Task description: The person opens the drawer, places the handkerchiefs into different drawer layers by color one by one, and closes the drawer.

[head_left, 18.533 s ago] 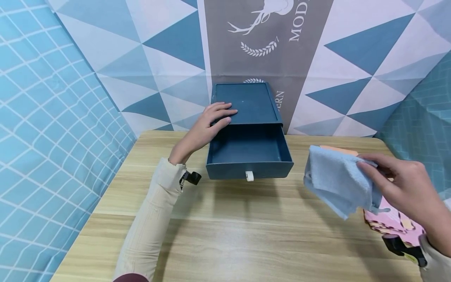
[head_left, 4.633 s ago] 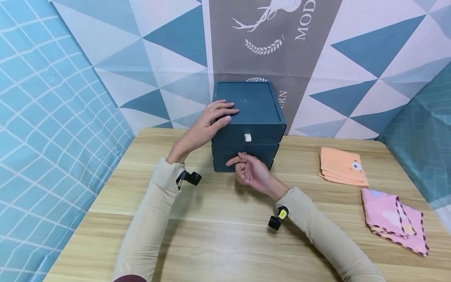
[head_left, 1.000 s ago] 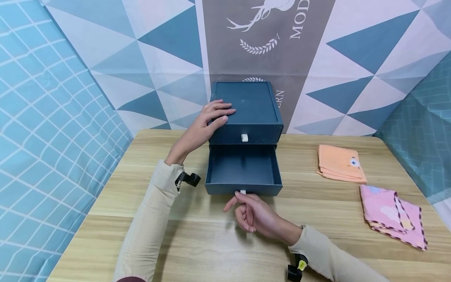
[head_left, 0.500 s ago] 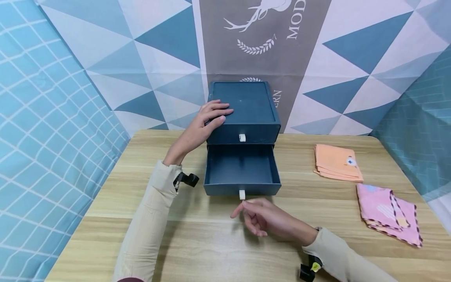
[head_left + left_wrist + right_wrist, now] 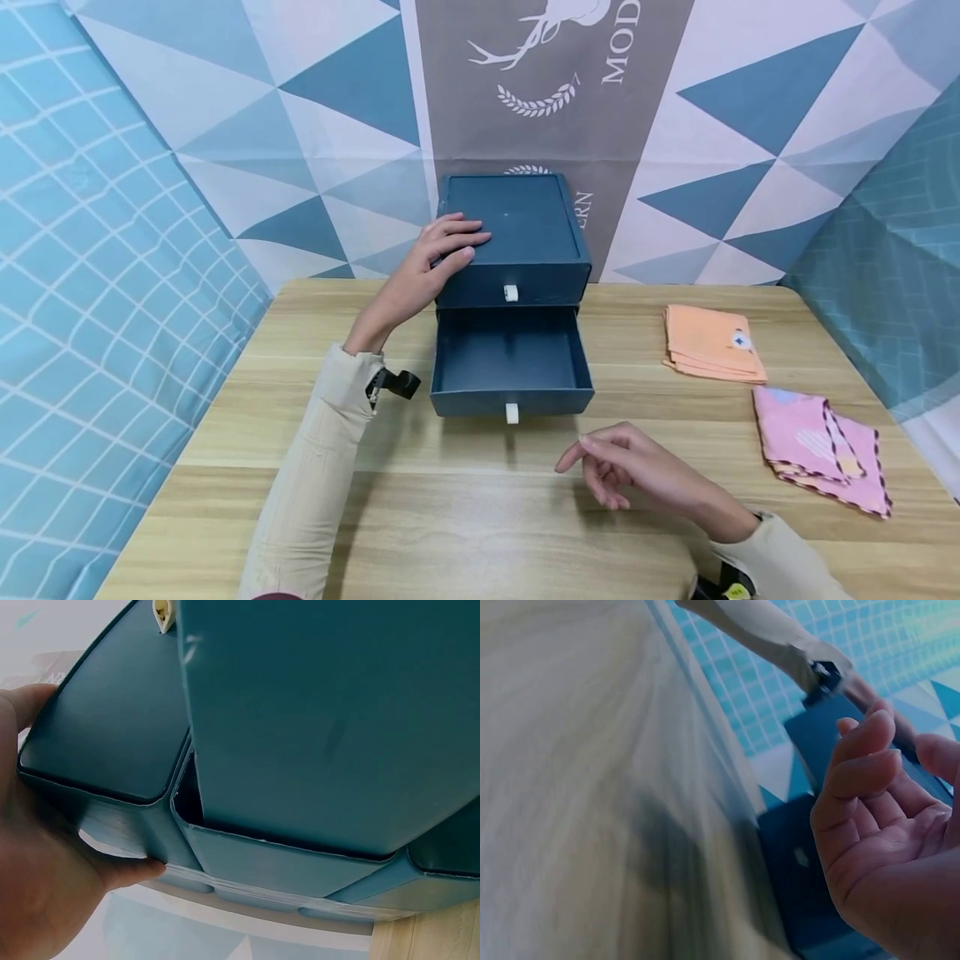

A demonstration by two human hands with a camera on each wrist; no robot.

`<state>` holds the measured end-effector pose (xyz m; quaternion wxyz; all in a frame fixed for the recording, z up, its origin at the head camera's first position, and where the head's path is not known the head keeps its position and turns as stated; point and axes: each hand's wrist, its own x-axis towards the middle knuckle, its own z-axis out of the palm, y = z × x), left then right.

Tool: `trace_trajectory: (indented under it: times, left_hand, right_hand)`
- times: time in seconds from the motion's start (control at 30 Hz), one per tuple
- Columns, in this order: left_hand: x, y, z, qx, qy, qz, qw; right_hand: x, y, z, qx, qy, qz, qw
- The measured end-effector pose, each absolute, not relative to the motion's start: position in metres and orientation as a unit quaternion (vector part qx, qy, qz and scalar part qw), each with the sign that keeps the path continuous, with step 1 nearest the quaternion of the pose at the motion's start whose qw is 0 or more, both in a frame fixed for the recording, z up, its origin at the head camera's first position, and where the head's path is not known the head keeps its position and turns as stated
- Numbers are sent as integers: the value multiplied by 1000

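A dark blue two-drawer box (image 5: 517,217) stands against the back wall. Its upper drawer (image 5: 547,283) is pushed in and bears a white pull tab (image 5: 512,293). The lower drawer (image 5: 512,403) is pulled out, its dark floor showing, with another white tab (image 5: 512,414) on its front. My left hand (image 5: 431,262) rests on the box's top left edge, fingers stretched over the top; the left wrist view shows the thumb (image 5: 135,871) against the box. My right hand (image 5: 633,467) hovers over the table, right of and nearer than the lower drawer, fingers loosely bent, holding nothing.
On the right of the wooden table (image 5: 450,517) lie a folded orange cloth (image 5: 708,342) and, nearer, a folded pink cloth (image 5: 817,450) with a dark-striped edge. Patterned sheets line the back and both sides.
Earlier, my right hand held a light blue cloth, now out of sight, and the upper drawer was out. It is now in, the lower one out; my right hand left its tab, moving right.
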<state>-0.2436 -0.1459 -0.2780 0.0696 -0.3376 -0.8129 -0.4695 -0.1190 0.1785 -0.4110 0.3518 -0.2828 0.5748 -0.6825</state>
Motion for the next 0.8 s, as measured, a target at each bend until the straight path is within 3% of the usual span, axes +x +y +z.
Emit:
trace_trajectory:
  times: [0.3, 0.6, 0.8]
  left_hand:
    - [-243, -149, -277, -337, -813, -469, 75]
    - [-244, -146, -278, -334, -817, -465, 73]
    - [-243, -144, -279, -333, -813, -472, 75]
  right_hand:
    - [-118, 215, -388, -237, 688, -623, 287]
    - [-109, 263, -388, -181, 718, -631, 233]
    - [-103, 297, -396, -170, 762, -606, 153]
